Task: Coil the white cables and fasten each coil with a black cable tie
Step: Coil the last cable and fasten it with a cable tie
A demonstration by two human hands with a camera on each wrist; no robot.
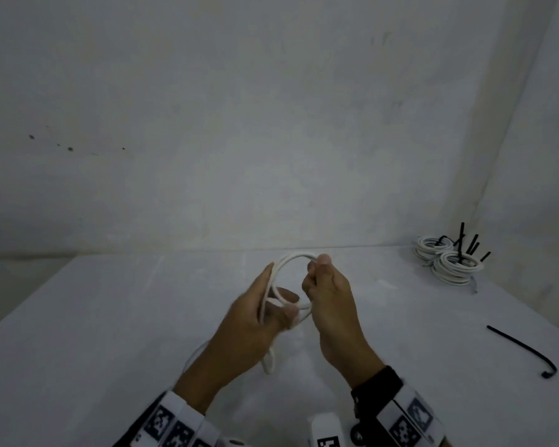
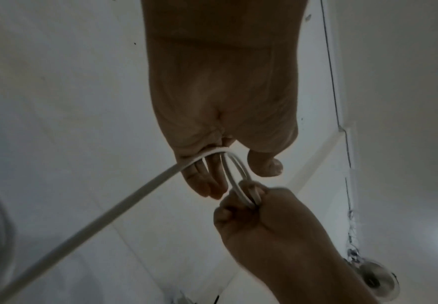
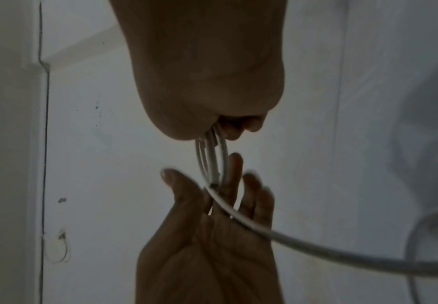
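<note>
Head view: the white cable (image 1: 291,285) is looped into a small coil held in the air above the near middle of the table (image 1: 110,317), between both hands. The left hand (image 1: 249,321) has the loops running over its nearly straight fingers (image 3: 234,176), thumb against them. The right hand (image 1: 331,304) is curled into a fist, pinching the coil's far side. A loose tail hangs down to the table. Finished coils (image 1: 449,262) with black ties sit in the far right corner; a loose black cable tie (image 1: 523,350) lies by the right edge.
</note>
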